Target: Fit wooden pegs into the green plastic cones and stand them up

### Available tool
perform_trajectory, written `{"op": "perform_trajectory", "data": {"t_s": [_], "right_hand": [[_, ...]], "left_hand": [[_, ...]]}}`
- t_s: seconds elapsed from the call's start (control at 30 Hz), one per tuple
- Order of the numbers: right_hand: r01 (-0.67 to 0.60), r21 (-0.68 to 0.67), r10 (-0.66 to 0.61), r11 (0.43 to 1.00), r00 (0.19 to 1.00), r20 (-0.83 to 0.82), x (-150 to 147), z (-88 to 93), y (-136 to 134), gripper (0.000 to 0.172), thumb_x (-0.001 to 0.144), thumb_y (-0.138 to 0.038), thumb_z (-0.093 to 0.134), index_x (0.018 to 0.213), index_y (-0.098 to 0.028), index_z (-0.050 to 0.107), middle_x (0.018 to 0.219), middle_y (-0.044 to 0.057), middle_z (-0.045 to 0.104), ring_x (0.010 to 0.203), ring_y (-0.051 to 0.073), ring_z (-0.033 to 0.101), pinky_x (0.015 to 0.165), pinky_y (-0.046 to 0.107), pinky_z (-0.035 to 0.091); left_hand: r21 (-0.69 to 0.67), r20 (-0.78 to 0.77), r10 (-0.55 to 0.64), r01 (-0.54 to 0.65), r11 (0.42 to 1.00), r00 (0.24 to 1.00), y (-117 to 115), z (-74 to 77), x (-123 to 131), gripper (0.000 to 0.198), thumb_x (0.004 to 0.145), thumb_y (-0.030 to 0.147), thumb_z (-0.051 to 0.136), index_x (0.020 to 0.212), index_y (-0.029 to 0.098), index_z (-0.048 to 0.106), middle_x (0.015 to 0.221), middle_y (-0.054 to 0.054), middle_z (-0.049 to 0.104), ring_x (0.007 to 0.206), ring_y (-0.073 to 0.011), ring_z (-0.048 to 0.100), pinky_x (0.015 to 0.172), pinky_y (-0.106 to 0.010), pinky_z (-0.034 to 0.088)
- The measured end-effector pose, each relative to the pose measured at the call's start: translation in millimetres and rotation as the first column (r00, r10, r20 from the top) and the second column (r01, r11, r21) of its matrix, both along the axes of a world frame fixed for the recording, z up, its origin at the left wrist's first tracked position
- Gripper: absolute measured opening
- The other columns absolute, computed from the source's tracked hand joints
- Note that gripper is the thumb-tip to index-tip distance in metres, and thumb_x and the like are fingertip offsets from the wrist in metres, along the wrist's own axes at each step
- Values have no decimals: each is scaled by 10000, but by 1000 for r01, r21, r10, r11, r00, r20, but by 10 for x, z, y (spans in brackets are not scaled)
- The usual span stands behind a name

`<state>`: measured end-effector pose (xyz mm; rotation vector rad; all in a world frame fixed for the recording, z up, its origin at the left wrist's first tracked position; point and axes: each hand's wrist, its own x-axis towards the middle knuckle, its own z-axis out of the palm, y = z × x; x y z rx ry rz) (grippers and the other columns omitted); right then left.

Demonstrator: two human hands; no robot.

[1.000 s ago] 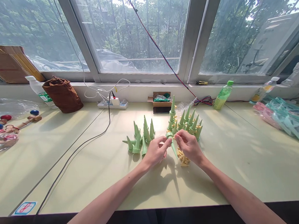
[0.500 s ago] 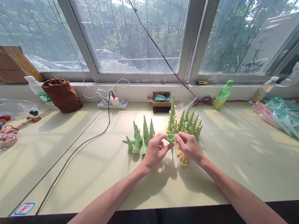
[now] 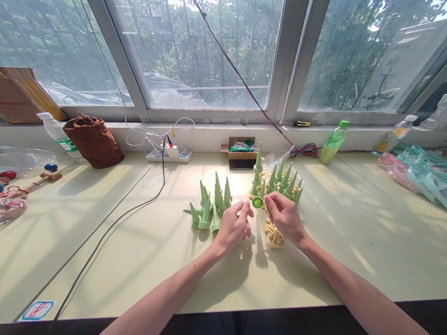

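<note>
Above the table middle, my right hand [image 3: 283, 213] pinches a green plant watering spike [image 3: 258, 202] at its side, its round open end turned toward me. My left hand [image 3: 237, 221] is just left of the spike, apart from it, fingers loosely parted with nothing in them. Under my right hand lies a small pile of yellow plastic pieces [image 3: 275, 235]. Left of my left hand stands a group of green spikes [image 3: 205, 216], one lying on its side. Behind my right hand is a second group of spikes [image 3: 280, 177] with yellow pieces on them, some stacked.
At the back are a small cardboard box [image 3: 242, 146], a power strip [image 3: 168, 156], a brown pouch [image 3: 93, 142] and a green bottle [image 3: 333, 142]. A black cable [image 3: 135, 208] crosses the left side. Pink and teal plastic items [image 3: 426, 177] lie far right, wooden toys [image 3: 18, 190] far left.
My left hand has let go of the spike and moved slightly away. The spike, held by my right hand, has turned so its open end faces me more.
</note>
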<state>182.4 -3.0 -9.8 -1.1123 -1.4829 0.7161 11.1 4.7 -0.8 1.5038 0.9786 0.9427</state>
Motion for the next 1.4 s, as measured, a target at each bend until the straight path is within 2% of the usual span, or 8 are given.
{"op": "perform_trajectory", "data": {"t_s": [0.07, 0.13, 0.37, 0.67, 0.87, 1.07, 1.23, 1.4], "right_hand": [[-39, 12, 39, 999, 999, 14, 9, 3, 2, 312, 966, -452, 522, 780, -202, 527, 578, -44, 456, 472, 105, 426, 449, 237, 348], [-75, 18, 74, 997, 996, 48, 13, 4, -1, 310, 967, -445, 521, 778, -200, 533, 581, -42, 462, 471, 103, 427, 452, 238, 350], [-86, 4, 86, 996, 993, 78, 33, -4, 0, 315, 968, -437, 515, 754, -205, 513, 548, -50, 444, 456, 101, 401, 451, 237, 331], [-22, -22, 25, 1000, 987, 157, 52, 25, 12, 408, 956, -421, 506, 623, -210, 401, 516, -56, 350, 470, 97, 330, 450, 242, 266], [-1, 16, -2, 1000, 978, 210, 52, 34, 10, 416, 943, -381, 502, 595, -208, 353, 533, -55, 318, 495, 96, 298, 467, 247, 246], [46, 0, -45, 999, 982, 182, 17, 21, 23, 424, 944, -430, 513, 605, -208, 391, 537, -51, 343, 491, 101, 326, 465, 243, 274], [72, -14, -71, 997, 993, 93, -8, 8, 13, 398, 949, -506, 512, 687, -209, 481, 551, -45, 387, 479, 110, 365, 437, 242, 292], [48, 14, -48, 999, 997, 62, 4, -1, -2, 345, 959, -485, 513, 754, -207, 511, 569, -42, 423, 481, 113, 399, 441, 238, 318]], "left_hand": [[-147, 44, -76, 81, 986, 996, 5, 27, -1, 604, 942, 672, 337, 743, 145, 554, 414, 1, 508, 298, -105, 434, 325, -201, 304], [-236, 95, -140, 159, 959, 986, 3, 62, -2, 657, 915, 720, 337, 715, 136, 561, 403, -21, 524, 296, -106, 432, 333, -206, 298], [-215, 169, -193, 227, 950, 966, 5, 93, -23, 551, 883, 701, 462, 783, 161, 508, 452, -13, 583, 332, -99, 457, 389, -205, 339], [-62, -37, -220, 218, 974, 975, -14, 65, -38, 390, 879, 532, 594, 1027, 175, 540, 488, 59, 515, 359, -113, 467, 349, -200, 360], [278, -125, -127, 157, 947, 984, -1, 6, -28, 236, 893, 346, 604, 1062, 181, 619, 960, -38, 589, 559, -77, 552, 464, -191, 470], [373, -201, -66, 138, 918, 977, 5, -38, -29, 253, 948, 278, 507, 1168, 221, 617, 1125, -75, 548, 614, -82, 522, 533, -211, 504], [327, -175, 73, -12, 945, 982, 2, -56, -1, 253, 963, 375, 489, 1125, 198, 569, 1002, -52, 575, 535, -76, 485, 492, -219, 452], [102, -101, 38, -28, 994, 994, 14, -53, 1, 555, 986, 582, 321, 742, 149, 568, 645, -2, 553, 389, -80, 474, 390, -212, 347]]}}
